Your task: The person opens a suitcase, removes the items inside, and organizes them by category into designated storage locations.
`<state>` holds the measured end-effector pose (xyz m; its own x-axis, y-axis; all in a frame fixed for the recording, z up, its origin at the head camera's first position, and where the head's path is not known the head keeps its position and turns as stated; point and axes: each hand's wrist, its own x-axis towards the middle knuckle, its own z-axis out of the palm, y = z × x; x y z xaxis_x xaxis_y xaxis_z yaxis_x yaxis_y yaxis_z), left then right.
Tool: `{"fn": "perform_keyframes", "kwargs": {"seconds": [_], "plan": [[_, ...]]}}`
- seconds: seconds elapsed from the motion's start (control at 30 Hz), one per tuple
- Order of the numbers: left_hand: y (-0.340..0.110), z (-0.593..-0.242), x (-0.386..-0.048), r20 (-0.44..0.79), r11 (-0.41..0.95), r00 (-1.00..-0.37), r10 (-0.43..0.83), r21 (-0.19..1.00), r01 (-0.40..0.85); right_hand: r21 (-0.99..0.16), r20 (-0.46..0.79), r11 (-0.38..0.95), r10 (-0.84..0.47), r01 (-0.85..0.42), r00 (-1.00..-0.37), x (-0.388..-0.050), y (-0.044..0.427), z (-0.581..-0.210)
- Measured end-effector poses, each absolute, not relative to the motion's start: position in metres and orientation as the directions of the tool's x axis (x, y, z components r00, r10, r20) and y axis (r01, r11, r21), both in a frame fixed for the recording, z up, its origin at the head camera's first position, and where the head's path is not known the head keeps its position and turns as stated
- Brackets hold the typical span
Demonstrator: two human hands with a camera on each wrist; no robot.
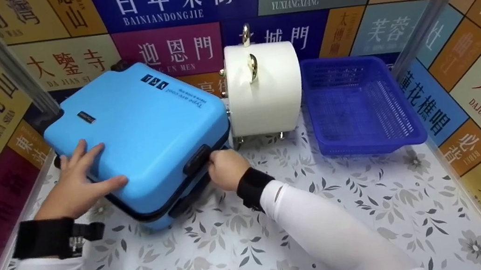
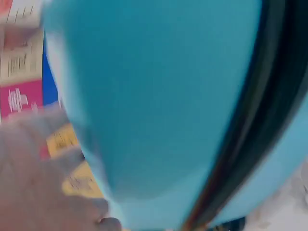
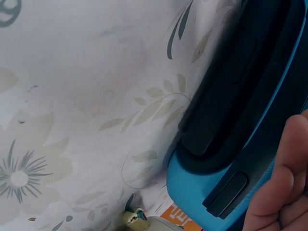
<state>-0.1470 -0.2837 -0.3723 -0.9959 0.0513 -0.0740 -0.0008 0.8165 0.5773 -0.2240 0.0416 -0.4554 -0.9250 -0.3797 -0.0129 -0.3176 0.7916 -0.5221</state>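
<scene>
A light blue hard-shell suitcase (image 1: 141, 134) lies on its side at the left of the table, dark trim running round its edge. My left hand (image 1: 80, 181) has its fingers spread over the near left corner, thumb and fingertips on the shell. At the suitcase's right side, by the black handle (image 1: 197, 160), is my right hand (image 1: 228, 169) with its fingers curled. The right wrist view shows the fingers (image 3: 284, 192) beside the dark edge strip with its latch (image 3: 227, 195); whether they grip it is hidden.
A cream drum-shaped case (image 1: 264, 89) with gold fittings stands right of the suitcase, close to its corner. Farther right sits a blue plastic basket (image 1: 371, 147). Walls with printed signs and clear corner posts enclose the floral-patterned table (image 1: 239, 257).
</scene>
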Motion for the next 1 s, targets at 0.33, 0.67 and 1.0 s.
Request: {"fn": "perform_keyframes", "kwargs": {"seconds": [0.33, 0.67, 1.0], "plan": [[-0.295, -0.384, -0.158, 0.043, 0.826, -0.983, 0.178, 0.536, 0.173, -0.546, 0.002, 0.776, -0.376, -0.316, -0.927, -0.23, 0.04, -0.457], [-0.283, -0.401, -0.157, 0.153, 0.844, -0.98, 0.127, 0.502, 0.188, -0.511, 0.025, 0.764, -0.446, -0.395, -0.895, -0.219, 0.04, -0.458], [-0.249, -0.406, -0.141, 0.209, 0.89, -0.977, 0.048, 0.435, 0.137, -0.542, 0.049, 0.756, -0.406, -0.366, -0.912, -0.215, 0.043, -0.461]]}}
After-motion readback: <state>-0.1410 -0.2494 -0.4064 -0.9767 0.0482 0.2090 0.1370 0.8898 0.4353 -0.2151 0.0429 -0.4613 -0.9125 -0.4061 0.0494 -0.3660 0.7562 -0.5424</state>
